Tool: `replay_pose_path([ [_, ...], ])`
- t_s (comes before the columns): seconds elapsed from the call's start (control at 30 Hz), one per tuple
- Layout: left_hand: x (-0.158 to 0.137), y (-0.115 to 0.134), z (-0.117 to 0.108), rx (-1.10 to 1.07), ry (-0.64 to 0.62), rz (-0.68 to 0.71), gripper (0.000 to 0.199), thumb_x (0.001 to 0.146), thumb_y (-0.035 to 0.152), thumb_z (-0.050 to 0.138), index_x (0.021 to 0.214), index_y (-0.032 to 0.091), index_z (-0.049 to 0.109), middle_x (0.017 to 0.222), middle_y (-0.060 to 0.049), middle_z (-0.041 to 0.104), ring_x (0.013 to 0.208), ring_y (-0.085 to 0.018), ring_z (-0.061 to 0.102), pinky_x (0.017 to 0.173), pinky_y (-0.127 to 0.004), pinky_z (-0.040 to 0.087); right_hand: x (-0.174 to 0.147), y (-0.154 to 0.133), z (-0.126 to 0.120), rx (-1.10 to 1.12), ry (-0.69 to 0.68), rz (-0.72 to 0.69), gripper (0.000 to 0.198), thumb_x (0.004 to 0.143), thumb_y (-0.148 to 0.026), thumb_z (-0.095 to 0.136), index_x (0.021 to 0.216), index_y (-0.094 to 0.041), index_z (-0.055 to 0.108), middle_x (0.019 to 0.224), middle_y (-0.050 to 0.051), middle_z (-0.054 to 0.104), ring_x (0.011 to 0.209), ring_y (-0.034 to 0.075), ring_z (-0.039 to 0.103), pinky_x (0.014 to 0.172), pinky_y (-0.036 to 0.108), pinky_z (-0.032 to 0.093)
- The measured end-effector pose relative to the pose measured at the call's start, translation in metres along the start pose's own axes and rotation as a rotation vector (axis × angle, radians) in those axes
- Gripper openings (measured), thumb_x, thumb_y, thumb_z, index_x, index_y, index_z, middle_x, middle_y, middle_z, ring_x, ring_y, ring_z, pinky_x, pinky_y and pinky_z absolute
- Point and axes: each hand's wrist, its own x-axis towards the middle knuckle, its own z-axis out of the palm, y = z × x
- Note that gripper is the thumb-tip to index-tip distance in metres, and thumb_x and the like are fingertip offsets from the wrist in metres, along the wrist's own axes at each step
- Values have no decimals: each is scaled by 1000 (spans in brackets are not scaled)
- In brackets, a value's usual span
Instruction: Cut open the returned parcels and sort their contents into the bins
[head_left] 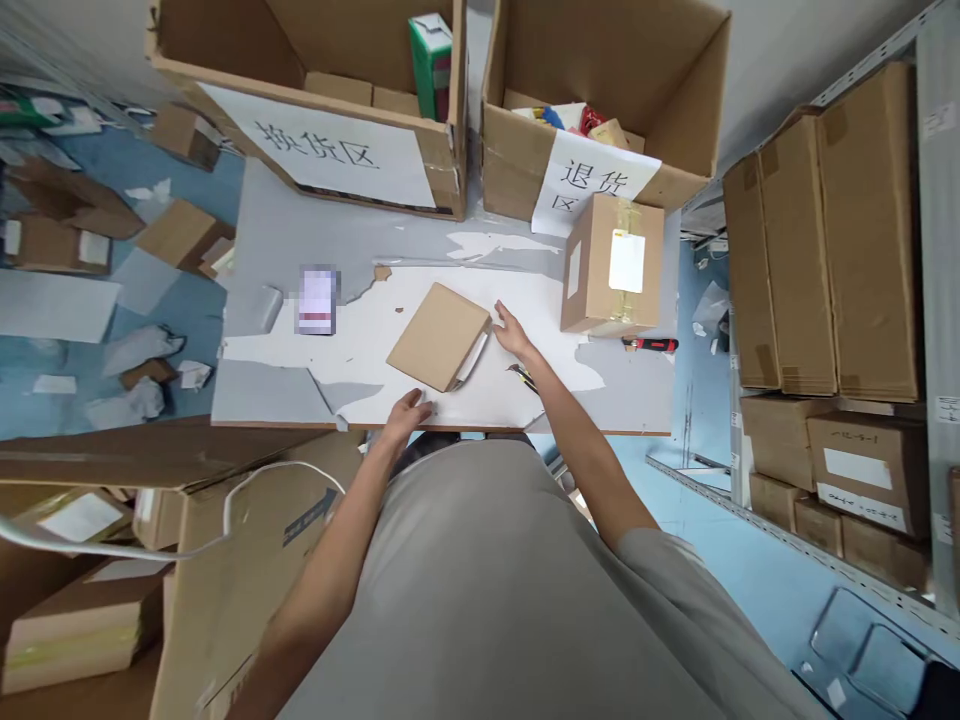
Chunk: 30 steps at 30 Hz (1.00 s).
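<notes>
A small brown cardboard box [439,335] lies at an angle on the table, with a white label partly visible on its right side. My right hand [511,332] is just beside the box's right corner, fingers stretched out and apart; whether a fingertip touches the box I cannot tell. Near the table's front edge, below the box, my left hand [409,412] hovers with loosely spread fingers and nothing in them. A yellow and black utility knife [523,377] lies by my right forearm, which partly covers it.
Two large open cartons with paper signs, one left [442,165] and one right [517,160], stand at the back. A taped box [611,270] sits at right, a red-black tool [651,345] before it. A phone [317,300] lies left. Shelved cartons [862,250] stand right.
</notes>
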Motion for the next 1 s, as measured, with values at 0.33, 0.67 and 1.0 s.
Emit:
replay_pose_path([
  [0.33, -28, -13, -44, -48, 2, 290, 68, 85, 48, 90, 144, 14, 82, 155, -21, 80, 154, -45, 73, 139, -60, 52, -127, 22, -6, 155, 46, -139, 88, 98, -70, 85, 172, -25, 66, 175, 14, 70, 174, 32, 55, 150, 53, 34],
  [0.67, -13, 4, -62, 79, -26, 331, 63, 95, 63, 87, 135, 14, 85, 146, -21, 84, 146, -44, 77, 135, -60, 56, -204, 47, 8, 184, 154, 47, 83, 92, -72, 88, 159, -24, 77, 173, 18, 71, 160, 39, 70, 142, 58, 49],
  [1.0, 3, 23, -60, 16, -181, 401, 94, 76, 50, 100, 159, 18, 72, 170, -20, 70, 165, -41, 62, 133, -55, 59, -185, 47, 20, 174, 123, -20, 107, 78, -72, 98, 170, -27, 68, 185, 14, 57, 168, 38, 59, 141, 56, 50],
])
